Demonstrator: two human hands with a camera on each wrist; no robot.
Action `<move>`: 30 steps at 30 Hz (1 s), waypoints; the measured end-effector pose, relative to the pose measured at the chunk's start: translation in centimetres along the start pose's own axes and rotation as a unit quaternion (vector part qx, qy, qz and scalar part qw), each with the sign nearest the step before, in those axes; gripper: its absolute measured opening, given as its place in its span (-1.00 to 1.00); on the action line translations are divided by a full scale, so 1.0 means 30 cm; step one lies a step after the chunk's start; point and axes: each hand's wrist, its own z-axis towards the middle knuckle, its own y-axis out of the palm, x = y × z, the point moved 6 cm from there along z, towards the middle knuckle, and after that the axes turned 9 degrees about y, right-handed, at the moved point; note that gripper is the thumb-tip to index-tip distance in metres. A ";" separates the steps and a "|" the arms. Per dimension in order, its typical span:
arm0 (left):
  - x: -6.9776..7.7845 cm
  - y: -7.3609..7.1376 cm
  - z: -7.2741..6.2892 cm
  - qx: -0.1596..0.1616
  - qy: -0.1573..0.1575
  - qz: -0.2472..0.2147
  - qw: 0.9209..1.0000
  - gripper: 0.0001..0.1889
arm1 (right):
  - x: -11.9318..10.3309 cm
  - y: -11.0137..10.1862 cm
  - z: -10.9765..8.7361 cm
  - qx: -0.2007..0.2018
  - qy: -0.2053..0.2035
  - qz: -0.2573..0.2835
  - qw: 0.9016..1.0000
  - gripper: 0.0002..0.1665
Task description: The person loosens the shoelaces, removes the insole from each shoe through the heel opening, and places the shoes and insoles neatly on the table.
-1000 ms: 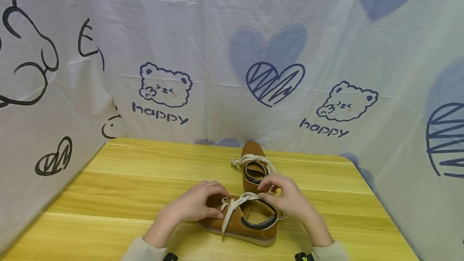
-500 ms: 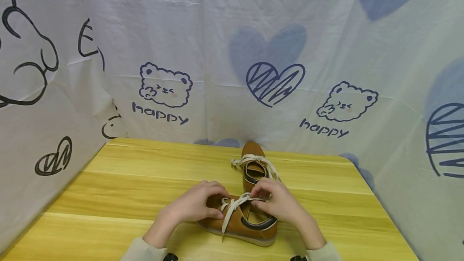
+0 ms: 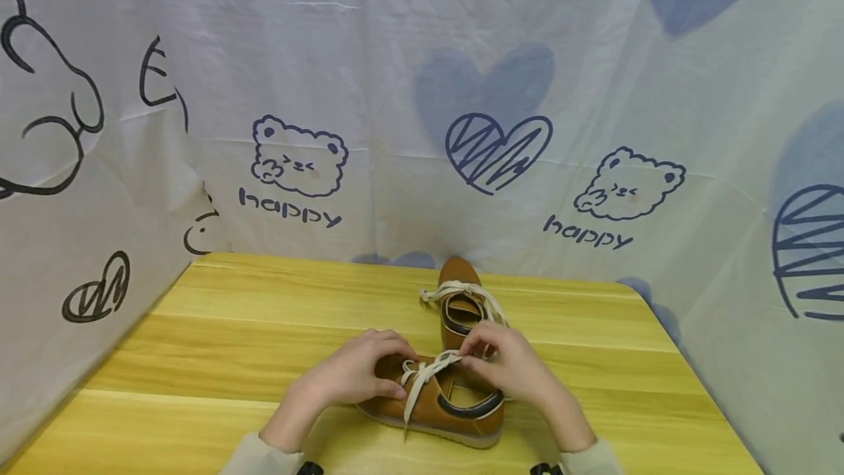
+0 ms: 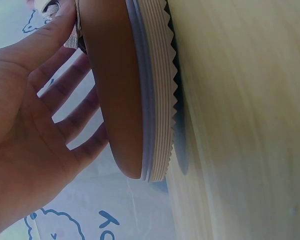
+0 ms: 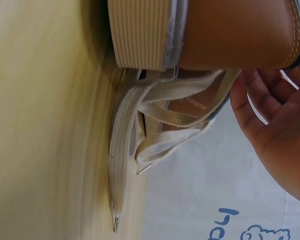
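A brown lace-up shoe with a dark padded collar lies sideways on the table, toe to the left. My left hand grips its front part, thumb on the near side and fingers over the far side. Its cream lace is crossed over the tongue, one end hanging down the near side. My right hand pinches this lace between thumb and fingers above the shoe's opening. In the left wrist view the ridged sole is upright on the table.
A matching brown shoe stands just behind, toe toward the back, its lace tied loosely across. In the right wrist view, flat laces trail down to the table behind the near heel. A printed cloth hangs behind the wooden tabletop.
My right hand has moved left and inward over the shoe opening, drawing the lace with it, then shifted slightly. The left hand and both shoes have stayed in place.
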 end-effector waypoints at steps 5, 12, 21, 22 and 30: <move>0.002 0.000 -0.001 0.000 0.004 0.003 1.000 -0.53 | 0.008 -0.027 -0.004 0.011 0.005 0.001 1.000 -0.76; 0.002 0.001 -0.001 -0.004 -0.002 0.000 1.000 -0.52 | 0.027 -0.068 -0.010 0.035 0.018 -0.007 0.999 -0.78; -0.002 0.003 -0.002 -0.003 -0.007 -0.001 1.000 -0.53 | 0.040 -0.119 -0.021 0.089 0.025 -0.013 0.996 -0.79; -0.001 0.003 -0.003 -0.002 -0.007 -0.002 1.000 -0.53 | 0.042 -0.124 -0.022 0.093 0.028 -0.012 0.995 -0.79; 0.001 0.001 -0.003 -0.001 -0.009 -0.003 1.000 -0.51 | 0.075 -0.174 -0.040 0.136 0.051 0.008 0.989 -0.81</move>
